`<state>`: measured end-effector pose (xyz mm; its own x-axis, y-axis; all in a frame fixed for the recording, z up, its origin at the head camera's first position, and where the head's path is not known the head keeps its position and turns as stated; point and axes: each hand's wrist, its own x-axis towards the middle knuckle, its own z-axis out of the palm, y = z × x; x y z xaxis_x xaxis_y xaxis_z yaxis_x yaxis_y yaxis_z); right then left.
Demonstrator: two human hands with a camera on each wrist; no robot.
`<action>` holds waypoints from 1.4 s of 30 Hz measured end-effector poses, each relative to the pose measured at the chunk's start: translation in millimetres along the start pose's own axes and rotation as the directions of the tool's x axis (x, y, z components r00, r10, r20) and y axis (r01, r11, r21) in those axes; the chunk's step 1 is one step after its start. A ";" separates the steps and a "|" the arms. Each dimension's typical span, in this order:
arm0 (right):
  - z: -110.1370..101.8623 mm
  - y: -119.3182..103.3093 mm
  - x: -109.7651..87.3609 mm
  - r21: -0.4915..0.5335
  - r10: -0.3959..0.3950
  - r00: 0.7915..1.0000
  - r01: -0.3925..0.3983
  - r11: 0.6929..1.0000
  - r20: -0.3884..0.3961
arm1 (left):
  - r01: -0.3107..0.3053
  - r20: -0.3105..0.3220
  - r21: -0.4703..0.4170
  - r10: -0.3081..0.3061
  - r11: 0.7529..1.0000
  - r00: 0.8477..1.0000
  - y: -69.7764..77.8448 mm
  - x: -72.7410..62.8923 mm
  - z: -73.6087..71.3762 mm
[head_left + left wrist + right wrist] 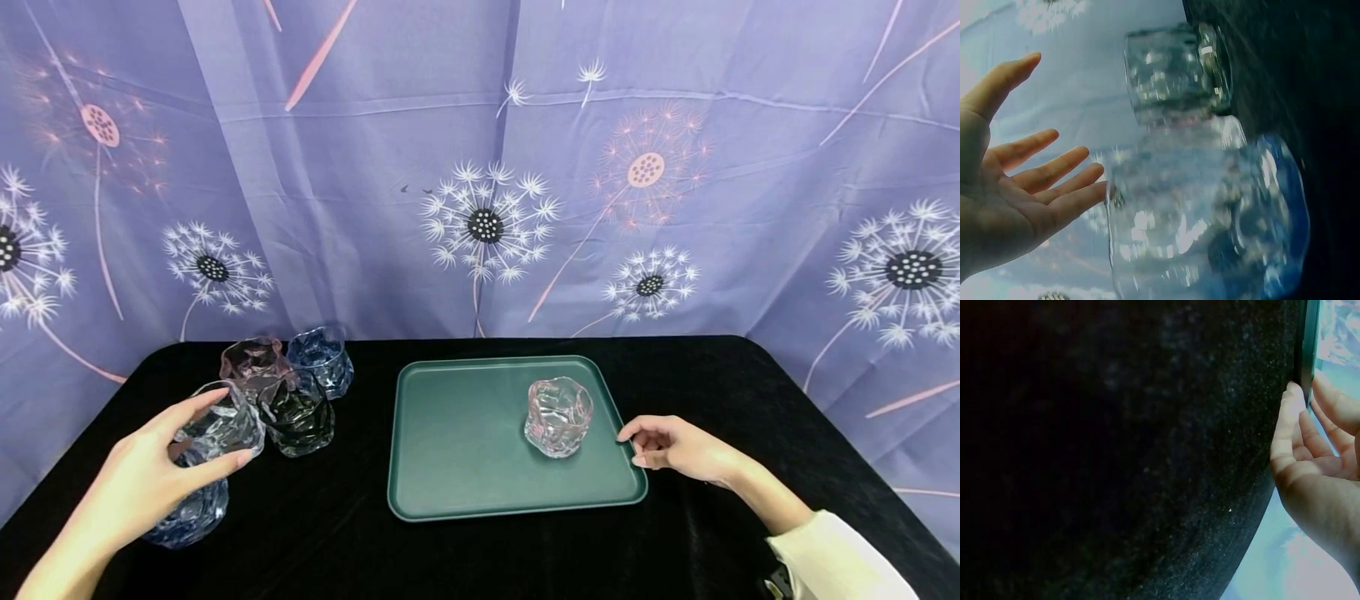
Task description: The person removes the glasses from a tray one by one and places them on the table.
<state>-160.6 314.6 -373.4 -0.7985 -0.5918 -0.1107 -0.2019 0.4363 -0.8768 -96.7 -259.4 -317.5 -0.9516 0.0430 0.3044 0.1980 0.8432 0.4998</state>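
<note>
My left hand reaches over a clear glass in the left group, thumb and fingers spread apart around it. In the left wrist view the fingers are loosely extended, with nothing gripped between them. Beside and behind that glass stand a dark grey glass and a blue glass. My right hand pinches the right rim of a green tray, as the right wrist view also shows at the rim. A pale pink glass stands upright on the tray's right half.
Farther back on the left are a pinkish glass and another blue glass. A black cloth covers the table. A purple dandelion-print curtain hangs along the back and sides.
</note>
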 end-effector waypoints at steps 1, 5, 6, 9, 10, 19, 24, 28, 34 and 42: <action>0.0 0.1 0.3 0.000 0.002 1.000 -0.002 1.000 -0.001 | -0.012 -0.001 -0.005 0.012 1.000 1.000 4.5 1.2 1.3; 0.0 -1.1 0.7 0.003 0.004 1.000 -0.004 1.000 -0.003 | -0.056 0.014 -0.061 0.057 0.997 0.998 20.3 7.7 6.5; -0.1 -1.4 0.7 0.003 0.003 1.000 -0.003 1.000 -0.005 | -0.064 0.016 -0.079 0.065 0.995 0.998 24.0 9.2 8.1; -0.5 -2.5 1.1 0.005 -0.001 1.000 0.001 1.000 -0.003 | -0.084 0.039 -0.130 0.090 0.988 0.995 34.2 14.8 13.4; -0.5 -2.5 1.3 0.005 0.002 1.000 -0.002 1.000 -0.004 | -0.092 0.046 -0.142 0.100 0.985 0.994 38.1 16.4 15.3; -0.7 -5.5 1.9 0.004 -0.009 1.000 0.009 1.000 -0.004 | -0.132 0.166 -0.209 0.168 0.969 0.972 71.9 32.8 39.8; -0.3 -5.1 1.3 0.004 -0.005 1.000 0.005 1.000 -0.011 | -0.182 0.187 -0.245 0.231 0.952 0.955 85.2 42.8 65.5; -0.2 -4.0 0.8 0.012 0.001 1.000 -0.001 1.000 -0.010 | -0.207 0.227 -0.272 0.272 0.940 0.935 93.4 48.6 88.5; 0.0 -3.5 0.4 0.016 0.011 1.000 -0.011 1.000 -0.013 | -0.233 0.252 -0.289 0.308 0.929 0.917 109.3 52.9 115.6; 0.9 -3.5 -0.9 0.031 0.015 1.000 -0.015 0.999 -0.014 | -0.232 0.296 -0.314 0.328 0.921 0.897 132.4 58.1 137.9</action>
<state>-158.6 313.0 -370.7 -0.8095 -0.5753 -0.1173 -0.1723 0.4238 -0.8892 -158.2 -71.4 -345.5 -0.8585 0.4736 0.1966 0.4773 0.5979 0.6439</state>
